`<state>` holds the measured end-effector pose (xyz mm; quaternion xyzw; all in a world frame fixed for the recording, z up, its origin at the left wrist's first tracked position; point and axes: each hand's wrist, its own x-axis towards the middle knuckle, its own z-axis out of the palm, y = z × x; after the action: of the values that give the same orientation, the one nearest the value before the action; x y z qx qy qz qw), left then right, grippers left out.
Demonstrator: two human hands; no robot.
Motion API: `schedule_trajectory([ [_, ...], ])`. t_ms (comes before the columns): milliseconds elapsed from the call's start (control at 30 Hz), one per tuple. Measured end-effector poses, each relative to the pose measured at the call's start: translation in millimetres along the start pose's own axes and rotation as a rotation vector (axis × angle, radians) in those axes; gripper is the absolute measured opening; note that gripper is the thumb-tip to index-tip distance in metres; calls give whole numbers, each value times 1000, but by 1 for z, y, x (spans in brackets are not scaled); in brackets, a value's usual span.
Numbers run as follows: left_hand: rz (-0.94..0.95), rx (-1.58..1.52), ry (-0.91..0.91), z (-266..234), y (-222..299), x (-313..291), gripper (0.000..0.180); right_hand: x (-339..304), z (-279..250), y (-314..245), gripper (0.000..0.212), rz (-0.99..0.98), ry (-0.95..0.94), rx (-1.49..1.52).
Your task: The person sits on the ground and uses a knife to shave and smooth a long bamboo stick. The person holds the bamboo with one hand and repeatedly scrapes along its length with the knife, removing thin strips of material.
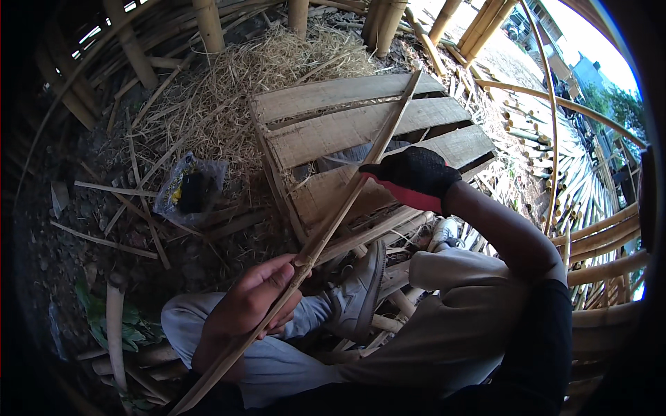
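A long split bamboo strip (347, 201) runs slantwise from the lower left, past my lap, to the far edge of a slatted wooden crate (333, 132). My bare left hand (260, 295) is closed around its lower part, near a node, thumb on top. My right hand (413, 177), in a black and red glove, is closed against the strip higher up, over the crate. A thin pale sliver (340, 161) juts out left of the strip by the gloved fingertips; I cannot tell whether it is a blade. What lies inside the right fist is hidden.
Shavings (236, 90) heap behind the crate. A clear plastic bag (191, 188) with dark and yellow contents lies to its left, among loose strips. Bamboo posts (208, 28) stand behind; many cut poles (583, 166) lie at right. My shoe (357, 291) is close below the crate.
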<state>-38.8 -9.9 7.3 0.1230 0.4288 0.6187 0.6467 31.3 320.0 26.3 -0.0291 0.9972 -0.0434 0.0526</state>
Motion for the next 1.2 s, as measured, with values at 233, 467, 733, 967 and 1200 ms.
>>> schedule_trajectory([
  [233,-14,-59,-38,-5,3,-2,36,-10,-22,-54,35,-57,-86,28],
  [467,-20,-61,-24,-4,-2,-4,36,-3,-19,-36,37,63,-186,48],
  [733,-39,-99,-72,-4,-1,1,37,5,-5,7,34,133,-49,106],
  [967,-14,-104,-64,-11,1,-9,37,-2,-31,-66,31,-67,-238,-32],
  [1200,14,17,6,-2,0,-2,36,-6,-11,-37,35,-9,-116,51],
])
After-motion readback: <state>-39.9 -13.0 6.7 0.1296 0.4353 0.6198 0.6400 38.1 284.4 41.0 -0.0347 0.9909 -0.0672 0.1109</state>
